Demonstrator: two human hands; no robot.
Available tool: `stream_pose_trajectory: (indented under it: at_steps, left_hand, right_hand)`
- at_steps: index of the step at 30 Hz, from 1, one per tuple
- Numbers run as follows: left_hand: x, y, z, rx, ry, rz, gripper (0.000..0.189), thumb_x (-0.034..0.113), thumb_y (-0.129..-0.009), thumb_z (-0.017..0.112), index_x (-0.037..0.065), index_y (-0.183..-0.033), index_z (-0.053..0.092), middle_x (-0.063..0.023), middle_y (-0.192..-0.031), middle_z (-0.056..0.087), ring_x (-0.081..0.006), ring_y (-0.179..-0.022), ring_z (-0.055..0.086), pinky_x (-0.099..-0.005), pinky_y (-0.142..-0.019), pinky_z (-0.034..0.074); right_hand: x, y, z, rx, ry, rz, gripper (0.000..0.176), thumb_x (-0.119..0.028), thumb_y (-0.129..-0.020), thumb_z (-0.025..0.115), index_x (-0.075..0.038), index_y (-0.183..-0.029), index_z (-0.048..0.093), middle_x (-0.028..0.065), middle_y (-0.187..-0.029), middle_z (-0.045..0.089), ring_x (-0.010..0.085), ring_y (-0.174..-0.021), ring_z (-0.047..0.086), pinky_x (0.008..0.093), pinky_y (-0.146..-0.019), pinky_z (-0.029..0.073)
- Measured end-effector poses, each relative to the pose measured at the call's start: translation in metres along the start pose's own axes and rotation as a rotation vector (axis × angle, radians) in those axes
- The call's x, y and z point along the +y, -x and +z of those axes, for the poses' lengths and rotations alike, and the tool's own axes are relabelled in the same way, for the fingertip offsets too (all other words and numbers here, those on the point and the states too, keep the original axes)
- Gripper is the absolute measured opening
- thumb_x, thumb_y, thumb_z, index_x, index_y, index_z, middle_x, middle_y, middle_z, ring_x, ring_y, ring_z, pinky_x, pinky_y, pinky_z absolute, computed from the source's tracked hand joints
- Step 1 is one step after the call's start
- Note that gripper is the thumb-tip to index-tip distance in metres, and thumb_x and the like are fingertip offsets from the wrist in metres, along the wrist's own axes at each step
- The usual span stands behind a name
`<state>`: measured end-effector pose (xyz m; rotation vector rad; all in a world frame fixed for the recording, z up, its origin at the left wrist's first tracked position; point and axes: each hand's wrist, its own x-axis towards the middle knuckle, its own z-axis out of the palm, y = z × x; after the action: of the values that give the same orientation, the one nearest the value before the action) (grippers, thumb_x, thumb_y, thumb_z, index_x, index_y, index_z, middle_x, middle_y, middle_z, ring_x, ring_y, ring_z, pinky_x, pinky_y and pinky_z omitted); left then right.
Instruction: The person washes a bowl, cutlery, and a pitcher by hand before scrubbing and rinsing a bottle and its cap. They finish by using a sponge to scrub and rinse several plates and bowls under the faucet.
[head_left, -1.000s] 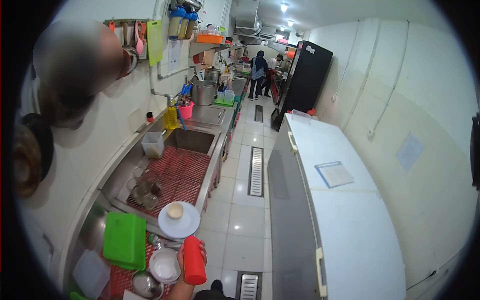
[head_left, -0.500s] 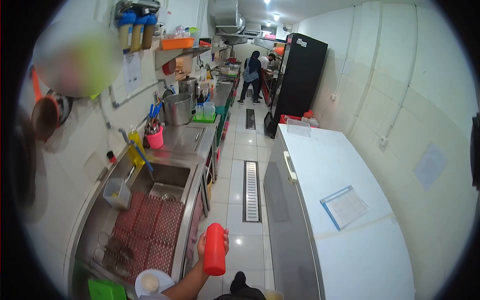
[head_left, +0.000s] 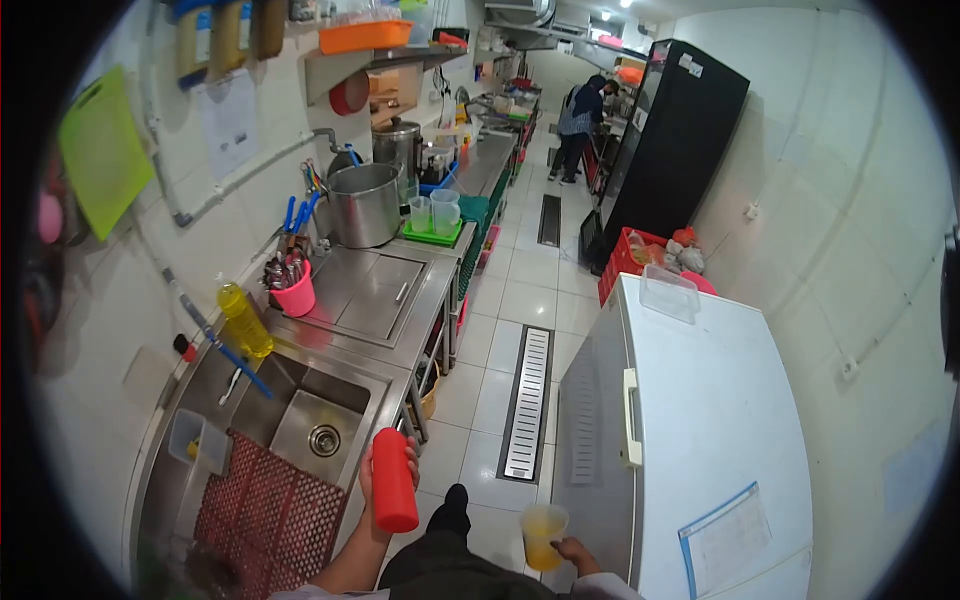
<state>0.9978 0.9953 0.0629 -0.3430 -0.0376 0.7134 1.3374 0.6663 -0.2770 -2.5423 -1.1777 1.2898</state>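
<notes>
My left hand (head_left: 378,478) grips a red plastic bottle (head_left: 394,481), held upright just beyond the front edge of the steel sink counter (head_left: 395,385). My right hand (head_left: 572,549) holds a small clear cup of yellow liquid (head_left: 542,535) low at the bottom of the view, beside the white chest freezer (head_left: 720,400). The sink basin (head_left: 310,425) with its drain lies left of the red bottle, with a red mesh mat (head_left: 262,510) beside it.
A yellow bottle (head_left: 241,318) and pink utensil cup (head_left: 296,296) stand behind the sink; big steel pots (head_left: 366,203) farther along. A floor drain grate (head_left: 528,400) runs down the tiled aisle. A black fridge (head_left: 670,150), red crate (head_left: 632,262) and a person (head_left: 580,128) are far ahead.
I have moved forward along the aisle; the sink and pots are closer, the plates and green tray are out of view. My right hand with the yellow cup has come into view.
</notes>
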Motion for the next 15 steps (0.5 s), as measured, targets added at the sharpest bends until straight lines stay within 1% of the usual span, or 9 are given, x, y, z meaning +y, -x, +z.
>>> stream_pose_trajectory:
  at_steps: [2,3,5,6,8,9,12,14,15]
  left_hand:
    - [0.016,-0.058,-0.002,0.006,0.019,-0.03,0.063,0.037,-0.085,0.06,-0.002,-0.13,0.04,-0.0124,-0.113,0.056,-0.0214,-0.103,0.056,-0.0366,-0.092,0.048]
    - [0.022,-0.09,0.003,-0.001,0.028,-0.058,0.064,0.037,-0.084,0.061,-0.002,-0.13,0.04,-0.0124,-0.112,0.056,-0.0216,-0.102,0.056,-0.0365,-0.092,0.047]
    - [0.029,-0.152,0.014,0.009,0.044,-0.1,0.064,0.038,-0.084,0.062,-0.002,-0.13,0.041,-0.0129,-0.111,0.056,-0.0219,-0.102,0.056,-0.0366,-0.092,0.047]
    - [0.032,-0.185,0.022,0.009,0.052,-0.132,0.065,0.038,-0.084,0.062,-0.003,-0.129,0.041,-0.0133,-0.111,0.056,-0.0223,-0.102,0.056,-0.0366,-0.092,0.048]
    - [0.037,-0.251,0.036,-0.031,-0.002,-0.194,0.064,0.038,-0.085,0.061,-0.004,-0.129,0.04,-0.0146,-0.111,0.056,-0.0232,-0.102,0.056,-0.0368,-0.092,0.048]
    - [0.034,-0.285,0.051,-0.016,-0.037,-0.181,0.063,0.038,-0.086,0.06,-0.004,-0.129,0.04,-0.0152,-0.111,0.056,-0.0234,-0.102,0.056,-0.0369,-0.091,0.048]
    - [0.035,-0.381,0.086,-0.023,-0.081,-0.216,0.062,0.038,-0.088,0.057,-0.005,-0.128,0.04,-0.016,-0.109,0.055,-0.0239,-0.101,0.057,-0.037,-0.089,0.049]
    - [0.039,-0.44,0.096,-0.043,-0.146,-0.219,0.061,0.038,-0.088,0.056,-0.006,-0.127,0.041,-0.016,-0.108,0.056,-0.024,-0.1,0.057,-0.0375,-0.087,0.05]
    - [0.043,-0.468,0.097,-0.043,-0.153,-0.224,0.061,0.038,-0.088,0.056,-0.006,-0.127,0.041,-0.016,-0.108,0.056,-0.024,-0.1,0.057,-0.0375,-0.087,0.05]
  right_hand:
    - [-0.023,-0.031,-0.046,0.104,-0.396,0.041,0.037,-0.029,-0.086,0.061,0.004,-0.102,0.064,0.0154,-0.081,0.065,0.0231,-0.065,0.06,0.037,-0.06,0.048]
    - [-0.034,-0.045,-0.065,0.11,-0.398,0.051,0.037,-0.029,-0.086,0.061,0.004,-0.102,0.064,0.0154,-0.081,0.065,0.0231,-0.065,0.06,0.037,-0.06,0.048]
    - [-0.047,-0.061,-0.099,0.123,-0.656,0.116,0.031,-0.024,-0.087,0.06,0.002,-0.104,0.062,0.0076,-0.07,0.057,0.0164,-0.049,0.05,0.0334,-0.046,0.04]
    - [-0.057,-0.07,-0.12,0.127,-0.651,0.128,0.031,-0.024,-0.087,0.06,0.002,-0.104,0.062,0.0076,-0.07,0.057,0.0164,-0.049,0.05,0.0334,-0.046,0.04]
    - [-0.073,-0.09,-0.153,0.08,-0.9,0.293,0.026,-0.02,-0.087,0.06,0.0,-0.102,0.061,0.0025,-0.062,0.048,0.0121,-0.042,0.041,0.03,-0.041,0.034]
    - [-0.075,-0.097,-0.162,0.068,-0.906,0.308,0.026,-0.02,-0.087,0.06,0.0,-0.102,0.061,0.0025,-0.062,0.048,0.0121,-0.042,0.041,0.03,-0.041,0.034]
    - [-0.083,-0.159,-0.196,0.193,-0.869,0.225,0.023,-0.019,-0.086,0.059,0.001,-0.097,0.061,0.0041,-0.062,0.051,0.0141,-0.042,0.044,0.0309,-0.04,0.034]
    - [-0.092,-0.186,-0.228,0.136,-0.833,0.349,0.021,-0.016,-0.085,0.057,0.002,-0.095,0.061,0.0061,-0.062,0.053,0.0157,-0.045,0.049,0.0303,-0.042,0.039]
    - [-0.029,-0.227,-0.198,0.138,-0.841,0.346,0.021,-0.016,-0.085,0.057,0.002,-0.095,0.061,0.0061,-0.062,0.053,0.0157,-0.045,0.049,0.0303,-0.042,0.039]
